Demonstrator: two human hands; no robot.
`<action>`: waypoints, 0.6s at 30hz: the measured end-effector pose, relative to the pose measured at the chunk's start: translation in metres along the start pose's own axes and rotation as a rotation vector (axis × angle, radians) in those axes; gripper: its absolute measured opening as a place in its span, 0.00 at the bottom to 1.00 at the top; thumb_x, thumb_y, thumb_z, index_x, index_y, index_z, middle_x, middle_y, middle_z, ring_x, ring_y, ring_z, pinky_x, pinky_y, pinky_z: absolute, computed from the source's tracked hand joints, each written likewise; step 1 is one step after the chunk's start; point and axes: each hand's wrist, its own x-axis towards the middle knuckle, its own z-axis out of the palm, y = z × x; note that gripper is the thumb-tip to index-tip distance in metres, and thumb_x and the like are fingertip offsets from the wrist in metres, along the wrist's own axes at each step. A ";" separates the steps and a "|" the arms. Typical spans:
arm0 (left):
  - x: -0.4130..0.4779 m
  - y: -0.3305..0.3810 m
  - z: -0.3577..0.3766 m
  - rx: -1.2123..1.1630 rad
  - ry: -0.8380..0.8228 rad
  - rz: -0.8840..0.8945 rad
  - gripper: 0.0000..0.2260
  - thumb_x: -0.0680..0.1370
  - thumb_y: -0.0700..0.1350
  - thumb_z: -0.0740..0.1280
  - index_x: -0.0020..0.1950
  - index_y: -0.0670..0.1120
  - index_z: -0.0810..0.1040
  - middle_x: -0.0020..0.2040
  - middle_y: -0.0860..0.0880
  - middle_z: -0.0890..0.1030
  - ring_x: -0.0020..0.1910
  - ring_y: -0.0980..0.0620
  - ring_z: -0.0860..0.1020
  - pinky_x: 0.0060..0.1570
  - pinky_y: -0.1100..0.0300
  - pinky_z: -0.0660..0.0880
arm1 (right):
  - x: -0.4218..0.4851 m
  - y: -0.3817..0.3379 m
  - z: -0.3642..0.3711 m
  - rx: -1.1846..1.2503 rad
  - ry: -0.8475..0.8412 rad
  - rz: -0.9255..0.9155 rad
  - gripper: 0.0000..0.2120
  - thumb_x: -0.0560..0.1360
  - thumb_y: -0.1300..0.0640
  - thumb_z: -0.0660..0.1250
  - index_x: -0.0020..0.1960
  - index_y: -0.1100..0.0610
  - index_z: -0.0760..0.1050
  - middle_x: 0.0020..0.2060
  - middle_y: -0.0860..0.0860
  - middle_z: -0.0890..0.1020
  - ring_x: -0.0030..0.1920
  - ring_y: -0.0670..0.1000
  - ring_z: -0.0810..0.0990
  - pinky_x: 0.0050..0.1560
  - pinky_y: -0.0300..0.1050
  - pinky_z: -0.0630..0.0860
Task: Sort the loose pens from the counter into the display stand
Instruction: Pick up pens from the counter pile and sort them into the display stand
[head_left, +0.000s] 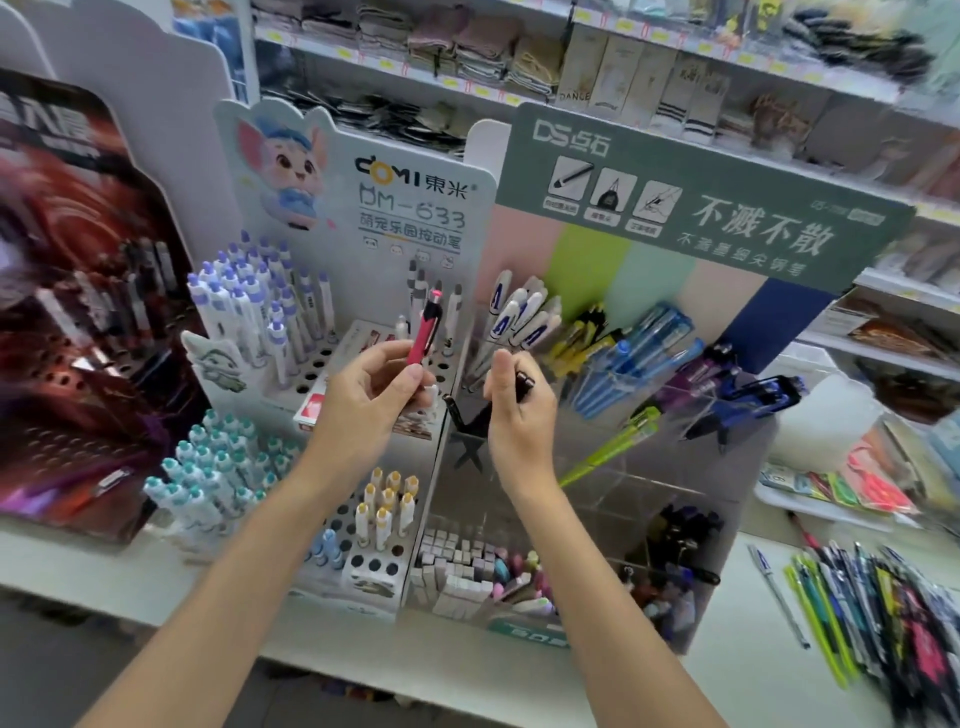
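Observation:
My left hand (371, 389) pinches a pink pen with a black clip (423, 332), held upright in front of the white display stand (415, 192). My right hand (514, 405) grips a black pen (470, 418) that slants down to the left, above a clear compartment of the green-headed display stand (691, 208). A pile of loose pens (872, 603) lies on the counter at the lower right.
White holed tiers hold blue-capped pens (260, 306), teal-capped pens (208, 478) and yellow-capped pens (389, 499). Clear bins hold blue pens (639, 353), a green pen (608, 452) and erasers (457, 566). A dark display board (78, 291) stands at the left. Shelves of goods run behind.

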 end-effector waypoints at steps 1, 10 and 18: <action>-0.001 0.000 0.000 0.011 -0.005 0.003 0.08 0.81 0.39 0.64 0.56 0.48 0.79 0.42 0.51 0.84 0.43 0.52 0.82 0.49 0.62 0.79 | 0.000 0.004 0.000 -0.112 -0.037 -0.043 0.28 0.81 0.38 0.53 0.36 0.61 0.68 0.31 0.51 0.71 0.38 0.50 0.71 0.43 0.47 0.69; -0.006 -0.001 0.002 0.033 -0.027 -0.022 0.10 0.81 0.38 0.64 0.62 0.42 0.77 0.44 0.47 0.83 0.42 0.52 0.81 0.50 0.57 0.80 | -0.002 0.018 -0.004 -0.464 -0.056 -0.228 0.12 0.79 0.49 0.64 0.53 0.58 0.77 0.46 0.50 0.80 0.49 0.49 0.74 0.52 0.48 0.73; -0.014 0.004 0.012 0.066 -0.033 -0.032 0.11 0.79 0.39 0.66 0.62 0.46 0.78 0.49 0.44 0.83 0.46 0.54 0.83 0.48 0.62 0.80 | -0.005 0.000 -0.022 -0.572 -0.048 -0.291 0.13 0.80 0.50 0.61 0.51 0.56 0.81 0.48 0.48 0.82 0.54 0.50 0.75 0.57 0.52 0.71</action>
